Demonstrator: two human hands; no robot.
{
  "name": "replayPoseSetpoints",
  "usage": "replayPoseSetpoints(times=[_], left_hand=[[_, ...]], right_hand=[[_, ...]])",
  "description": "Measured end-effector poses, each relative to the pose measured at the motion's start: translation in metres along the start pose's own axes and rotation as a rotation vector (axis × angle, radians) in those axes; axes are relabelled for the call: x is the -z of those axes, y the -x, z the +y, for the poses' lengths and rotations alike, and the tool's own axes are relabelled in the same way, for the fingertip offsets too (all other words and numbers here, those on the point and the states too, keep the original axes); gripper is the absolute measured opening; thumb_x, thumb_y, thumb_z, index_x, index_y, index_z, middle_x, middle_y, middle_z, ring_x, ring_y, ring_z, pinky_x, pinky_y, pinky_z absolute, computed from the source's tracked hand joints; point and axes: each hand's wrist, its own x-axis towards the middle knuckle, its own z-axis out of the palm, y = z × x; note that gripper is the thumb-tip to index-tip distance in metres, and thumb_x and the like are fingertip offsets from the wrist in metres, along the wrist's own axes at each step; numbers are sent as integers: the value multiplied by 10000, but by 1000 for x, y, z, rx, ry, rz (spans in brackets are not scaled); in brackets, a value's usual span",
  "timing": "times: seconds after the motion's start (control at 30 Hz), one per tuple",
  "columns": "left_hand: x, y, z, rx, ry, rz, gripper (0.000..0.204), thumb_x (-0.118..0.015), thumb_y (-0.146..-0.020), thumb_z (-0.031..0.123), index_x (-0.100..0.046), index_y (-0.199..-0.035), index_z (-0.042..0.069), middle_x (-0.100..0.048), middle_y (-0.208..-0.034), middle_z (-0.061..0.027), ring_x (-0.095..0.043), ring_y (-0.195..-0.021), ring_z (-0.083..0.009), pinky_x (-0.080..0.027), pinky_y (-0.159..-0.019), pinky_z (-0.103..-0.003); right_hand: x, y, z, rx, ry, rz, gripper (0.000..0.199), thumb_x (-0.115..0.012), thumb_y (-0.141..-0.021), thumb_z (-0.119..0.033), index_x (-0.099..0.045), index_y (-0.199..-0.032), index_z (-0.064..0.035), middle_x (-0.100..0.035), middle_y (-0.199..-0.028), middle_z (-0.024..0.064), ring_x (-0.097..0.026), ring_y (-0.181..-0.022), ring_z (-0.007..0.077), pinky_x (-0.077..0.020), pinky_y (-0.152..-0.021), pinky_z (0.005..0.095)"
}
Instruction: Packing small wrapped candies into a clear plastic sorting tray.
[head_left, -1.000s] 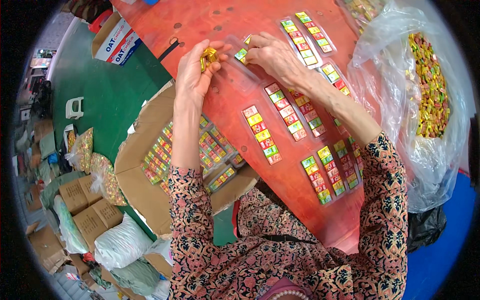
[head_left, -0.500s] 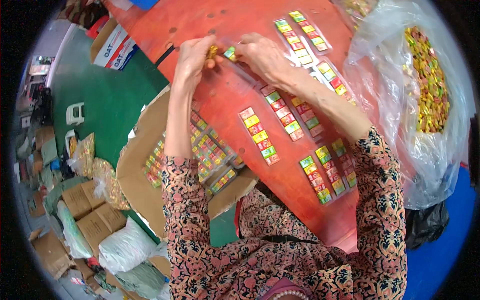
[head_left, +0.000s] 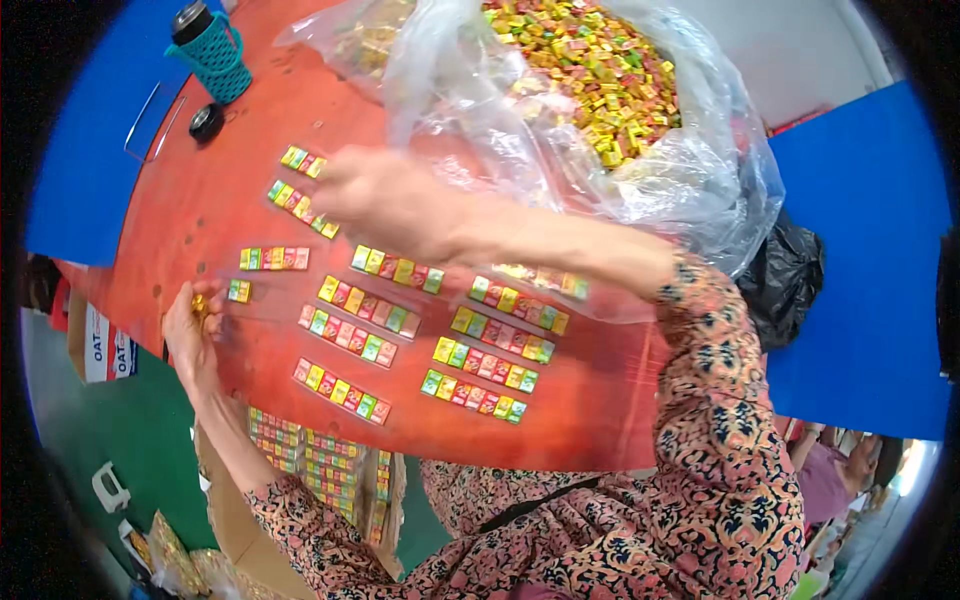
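My left hand (head_left: 192, 335) is at the left of the red table, its fingers curled round small gold-wrapped pieces (head_left: 199, 304). Just right of its fingertips lies a clear plastic strip tray (head_left: 275, 300), with a few green and yellow wrapped pieces (head_left: 239, 291) at its left end. My right hand (head_left: 375, 200) is smeared by motion over the far part of the table, so its fingers and anything in them cannot be made out. It passes beside a filled strip (head_left: 303, 208) of coloured pieces. More filled strips (head_left: 345, 335) lie in slanting rows nearer me.
A large clear bag (head_left: 550, 150) full of wrapped pieces (head_left: 610, 90) stands at the far right. At the far left are a teal-sleeved bottle (head_left: 215, 60) and a black lid (head_left: 206, 122). Below the table edge, a cardboard box (head_left: 225, 490) holds many filled strips.
The whole view has turned, bringing the bag and bottle into sight. My right hand has left the partly filled tray and moved right, while my left hand stays by it with the gold pieces.
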Motion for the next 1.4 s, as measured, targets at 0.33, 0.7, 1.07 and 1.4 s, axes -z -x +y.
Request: replayPoseSetpoints(times=[0.33,0.7,1.07,1.4], left_hand=[[12,56,-10,284,1080,-139,269,-435,-870,95,-417,-1072,-83,-449,-1154,-222,-493,-779,-178,-406,-465,-195],[-7,118,-46,371,1207,-107,324,-465,-850,86,-446,-1151,-31,-432,-1183,-190,-470,-815,-166,-452,-527,-206],[-82,159,-31,494,1206,-170,255,-473,-841,89,-485,-1063,-35,-479,-1074,-173,-465,-799,-171,-441,-491,-188],[-77,195,-43,555,1273,-131,231,-465,-849,105,-507,-1031,-30,-477,-1088,-189,-460,-815,-182,-448,-504,-188]], right_hand=[[210,184,209,-873,689,99,257,-574,-734,-244,-614,-853,-20,-588,-767,184,-564,-731,315,-427,-660,381],[195,190,201,-818,354,522,209,-576,-735,-190,-610,-853,-22,-597,-773,102,-568,-675,221,-450,-634,340],[151,151,163,-716,-6,199,235,-604,-764,-231,-588,-810,-1,-539,-604,72,-529,-548,153,-417,-467,287],[111,144,135,-625,669,-61,157,-471,-714,-32,-517,-848,36,-524,-823,209,-579,-744,327,-479,-561,394]])
